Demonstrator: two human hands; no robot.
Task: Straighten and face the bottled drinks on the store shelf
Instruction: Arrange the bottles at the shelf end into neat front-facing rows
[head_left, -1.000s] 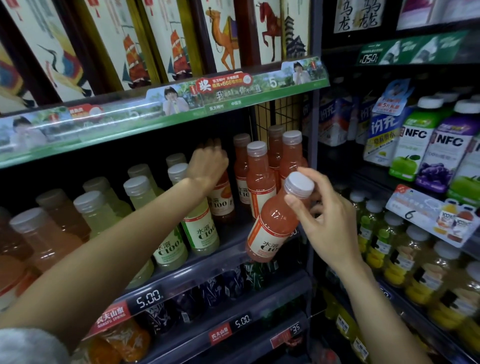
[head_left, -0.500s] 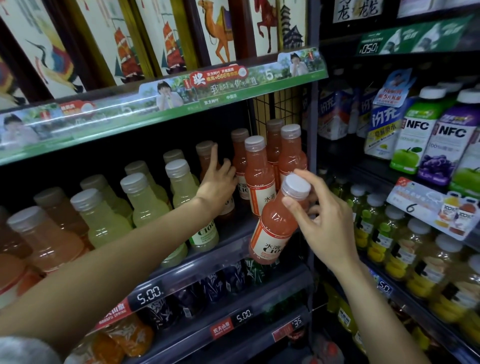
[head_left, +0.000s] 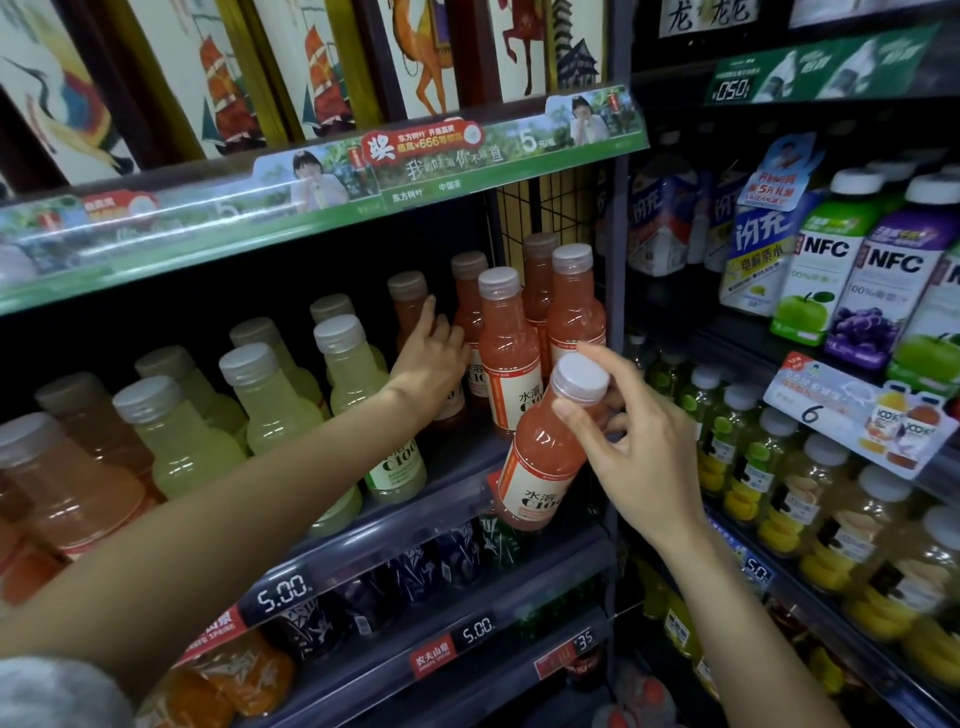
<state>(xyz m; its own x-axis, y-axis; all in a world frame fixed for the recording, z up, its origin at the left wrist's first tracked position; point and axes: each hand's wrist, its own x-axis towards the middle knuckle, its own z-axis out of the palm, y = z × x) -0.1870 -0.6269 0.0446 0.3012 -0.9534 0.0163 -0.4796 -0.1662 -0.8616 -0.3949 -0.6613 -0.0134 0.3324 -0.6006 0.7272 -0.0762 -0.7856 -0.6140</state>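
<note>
1. Looking down from the head camera, a person faces a store shelf (head_left: 415, 519) of bottled drinks, with both bare arms reaching toward it.
2. The right hand (head_left: 639, 447) grips a pink bottle (head_left: 545, 447) near its neck, thumb on the front and fingers curled behind, just below the white cap. The bottle tilts with its cap to the right and hangs in front of the shelf's right end, its base over the front edge. Its white and orange label faces the camera.
3. The left hand (head_left: 434, 353) reaches deeper into the shelf, fingers loosely extended, with the index finger touching a darker pink bottle at the back (head_left: 408, 306). It holds nothing that can be seen.
4. Just right of that hand, more pink bottles (head_left: 509, 343) stand upright in rows against the shelf's right wall.
5. Left of the left arm stand pale yellow bottles (head_left: 270, 400), also upright, and farther left are orange-pink bottles (head_left: 62, 483).
6. Black price tags (head_left: 283, 592) reading 5.00 run along the shelf edges.
7. A green banner (head_left: 467, 156) lines the shelf above.
8. To the right, a separate rack holds juice bottles marked NFC (head_left: 826, 260) and small jars of yellow fruit (head_left: 779, 509).
</note>
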